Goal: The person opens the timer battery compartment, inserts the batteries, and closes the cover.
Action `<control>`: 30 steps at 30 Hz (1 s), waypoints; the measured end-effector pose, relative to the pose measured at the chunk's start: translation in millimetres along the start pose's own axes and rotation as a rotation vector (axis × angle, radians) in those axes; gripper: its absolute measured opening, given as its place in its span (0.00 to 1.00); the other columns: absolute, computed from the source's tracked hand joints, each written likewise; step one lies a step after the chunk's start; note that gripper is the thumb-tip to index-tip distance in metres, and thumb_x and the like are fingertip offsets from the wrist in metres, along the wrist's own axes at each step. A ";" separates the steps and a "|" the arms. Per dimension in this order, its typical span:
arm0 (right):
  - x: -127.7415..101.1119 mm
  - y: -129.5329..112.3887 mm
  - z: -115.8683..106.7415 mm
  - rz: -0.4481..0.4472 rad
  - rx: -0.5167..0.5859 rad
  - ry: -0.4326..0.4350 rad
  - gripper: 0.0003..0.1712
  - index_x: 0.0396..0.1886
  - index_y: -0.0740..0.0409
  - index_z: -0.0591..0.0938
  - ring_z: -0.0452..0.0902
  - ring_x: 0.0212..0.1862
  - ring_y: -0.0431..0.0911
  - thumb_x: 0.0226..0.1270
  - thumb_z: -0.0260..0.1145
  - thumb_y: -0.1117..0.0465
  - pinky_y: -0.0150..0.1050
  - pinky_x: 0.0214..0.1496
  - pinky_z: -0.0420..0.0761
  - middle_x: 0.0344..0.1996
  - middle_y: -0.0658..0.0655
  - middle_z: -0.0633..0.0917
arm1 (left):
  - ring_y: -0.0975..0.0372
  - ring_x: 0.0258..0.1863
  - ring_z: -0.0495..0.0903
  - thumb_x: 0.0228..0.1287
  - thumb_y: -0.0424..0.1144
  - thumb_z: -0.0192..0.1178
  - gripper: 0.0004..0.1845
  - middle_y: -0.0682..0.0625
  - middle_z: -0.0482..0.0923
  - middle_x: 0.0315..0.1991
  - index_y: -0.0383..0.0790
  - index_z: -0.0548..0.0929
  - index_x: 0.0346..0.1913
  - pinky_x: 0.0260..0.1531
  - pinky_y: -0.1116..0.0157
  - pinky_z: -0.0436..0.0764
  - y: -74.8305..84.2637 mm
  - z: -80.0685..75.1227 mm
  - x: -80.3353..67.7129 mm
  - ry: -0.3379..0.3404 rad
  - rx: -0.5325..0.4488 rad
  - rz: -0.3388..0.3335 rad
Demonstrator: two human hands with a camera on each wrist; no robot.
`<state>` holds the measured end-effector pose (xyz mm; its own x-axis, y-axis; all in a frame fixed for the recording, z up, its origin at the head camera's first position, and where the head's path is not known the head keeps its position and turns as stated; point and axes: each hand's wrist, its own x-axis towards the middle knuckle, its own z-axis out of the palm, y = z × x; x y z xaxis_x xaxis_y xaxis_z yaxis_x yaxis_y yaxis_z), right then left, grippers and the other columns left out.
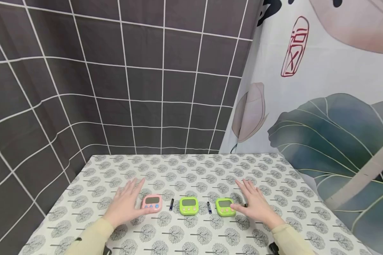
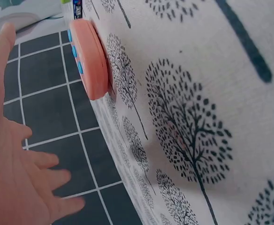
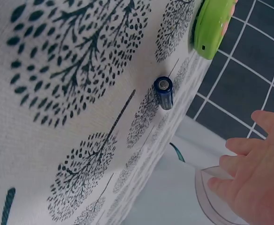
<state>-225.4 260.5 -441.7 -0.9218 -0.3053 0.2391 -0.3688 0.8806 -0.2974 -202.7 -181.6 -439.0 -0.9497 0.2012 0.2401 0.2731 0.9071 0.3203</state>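
Observation:
My left hand is held with straight, spread fingers beside a pink digital timer; its thumb overlaps the timer's lower edge in the head view. In the left wrist view, the pink timer appears apart from that hand. My right hand is also spread, its thumb overlapping a green timer. A dark blue battery lies near this hand, mostly hidden behind it in the head view. Another green timer sits midway, with small dark batteries on either side. Neither hand holds anything.
A white cloth with a tree print covers the table. Behind it hangs a dark curtain with a white grid, and on the right a white curtain with a leaf and flower print.

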 end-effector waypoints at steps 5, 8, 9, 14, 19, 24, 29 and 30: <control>0.4 0.8 3.2 -0.003 0.012 0.000 0.51 0.72 0.57 0.59 0.49 0.70 0.69 0.56 0.66 0.38 0.66 0.68 0.47 0.70 0.71 0.57 | 0.39 0.68 0.57 0.43 0.77 0.57 0.60 0.36 0.55 0.72 0.43 0.53 0.74 0.61 0.37 0.60 -3.5 3.0 0.8 -0.045 -0.072 -0.009; 1.2 0.7 4.4 0.000 0.011 -0.003 0.52 0.72 0.57 0.59 0.53 0.69 0.68 0.56 0.66 0.36 0.65 0.68 0.50 0.69 0.71 0.59 | 0.39 0.67 0.60 0.44 0.75 0.59 0.60 0.37 0.56 0.71 0.42 0.52 0.74 0.60 0.38 0.63 -6.8 5.0 1.5 -0.073 -0.115 -0.009; 1.5 0.5 4.7 0.000 0.013 -0.007 0.52 0.73 0.57 0.59 0.54 0.69 0.68 0.56 0.66 0.36 0.65 0.68 0.52 0.69 0.71 0.60 | 0.39 0.66 0.61 0.45 0.73 0.60 0.60 0.37 0.57 0.71 0.41 0.52 0.74 0.60 0.39 0.63 -7.7 5.4 1.6 -0.078 -0.130 -0.005; 2.4 -2.6 4.1 0.013 0.042 -0.037 0.52 0.73 0.58 0.58 0.56 0.67 0.69 0.56 0.65 0.36 0.66 0.66 0.54 0.68 0.72 0.61 | 0.38 0.64 0.63 0.46 0.62 0.68 0.58 0.33 0.60 0.68 0.34 0.52 0.73 0.62 0.42 0.62 -10.1 5.5 1.0 -0.090 -0.169 0.014; 1.5 -6.0 4.3 0.010 0.037 -0.039 0.53 0.72 0.59 0.59 0.60 0.65 0.70 0.55 0.65 0.35 0.64 0.68 0.53 0.67 0.73 0.63 | 0.39 0.63 0.65 0.41 0.55 0.72 0.57 0.32 0.63 0.66 0.32 0.56 0.71 0.62 0.42 0.62 -9.3 5.3 -1.0 -0.106 -0.176 0.010; 1.4 -7.5 6.5 0.008 0.038 -0.035 0.53 0.72 0.59 0.59 0.60 0.65 0.70 0.55 0.65 0.35 0.65 0.66 0.55 0.66 0.73 0.63 | 0.41 0.63 0.67 0.38 0.55 0.73 0.56 0.34 0.66 0.65 0.35 0.60 0.70 0.63 0.44 0.63 -13.6 12.5 -2.2 -0.134 -0.193 -0.016; 1.9 -9.3 9.8 -0.006 0.039 -0.037 0.52 0.70 0.60 0.62 0.61 0.65 0.69 0.54 0.65 0.34 0.68 0.62 0.61 0.66 0.71 0.66 | 0.42 0.61 0.69 0.39 0.57 0.72 0.52 0.35 0.70 0.62 0.34 0.65 0.67 0.61 0.44 0.65 -17.1 15.1 -3.4 -0.160 -0.169 -0.039; 2.0 -9.5 10.6 -0.008 0.041 -0.040 0.52 0.70 0.61 0.62 0.61 0.65 0.68 0.54 0.65 0.34 0.68 0.61 0.61 0.66 0.70 0.67 | 0.42 0.61 0.69 0.39 0.56 0.72 0.51 0.35 0.71 0.62 0.34 0.67 0.67 0.61 0.44 0.65 -17.5 14.9 -3.5 -0.167 -0.167 -0.047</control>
<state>-225.0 247.7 -448.2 -0.9225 -0.3271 0.2050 -0.3801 0.8627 -0.3336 -206.4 -192.7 -459.1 -0.9704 0.2309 0.0710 0.2363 0.8460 0.4779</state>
